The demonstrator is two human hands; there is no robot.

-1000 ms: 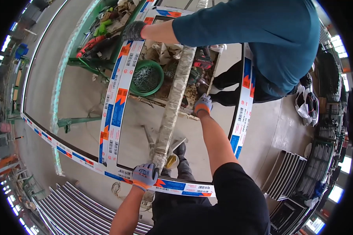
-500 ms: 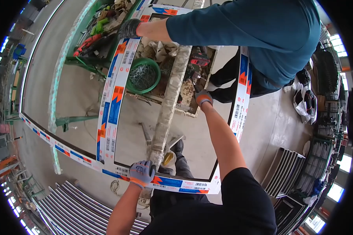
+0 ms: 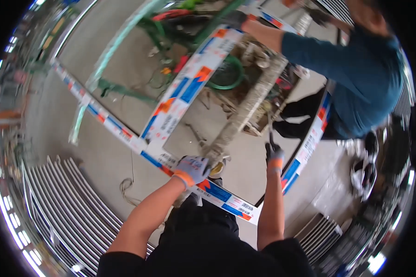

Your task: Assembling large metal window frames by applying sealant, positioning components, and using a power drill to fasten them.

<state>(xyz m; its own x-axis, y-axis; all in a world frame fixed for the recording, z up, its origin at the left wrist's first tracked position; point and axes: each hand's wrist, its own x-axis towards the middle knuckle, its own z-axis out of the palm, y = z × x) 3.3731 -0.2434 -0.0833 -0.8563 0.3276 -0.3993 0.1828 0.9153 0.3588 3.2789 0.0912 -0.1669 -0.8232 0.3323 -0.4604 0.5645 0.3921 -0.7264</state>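
Observation:
A large window frame (image 3: 182, 94), wrapped in white film printed blue and orange, rests over a padded support beam (image 3: 245, 113). My left hand (image 3: 192, 169), in a grey glove with an orange cuff, is closed around the near rail beside the beam's end. My right hand (image 3: 274, 156), gloved alike, is closed on a thin tool with a dark handle (image 3: 271, 136). It is held upright inside the frame's opening, near the right rail; its kind is blurred. Across from me, a co-worker's dark-gloved hand (image 3: 234, 21) touches the frame's far left corner.
The co-worker in a teal top (image 3: 356, 87) stands along the right rail. Beneath the frame is a tool tray with a green bowl (image 3: 226, 74). A second padded beam (image 3: 99, 69) runs at left. Metal profiles (image 3: 74, 198) lie at lower left, more (image 3: 316, 237) at lower right.
My right hand has drawn back toward me from the tray, bringing the thin tool with it. My left hand stays on the near rail. The view has turned, and another person's hand appears at the far end.

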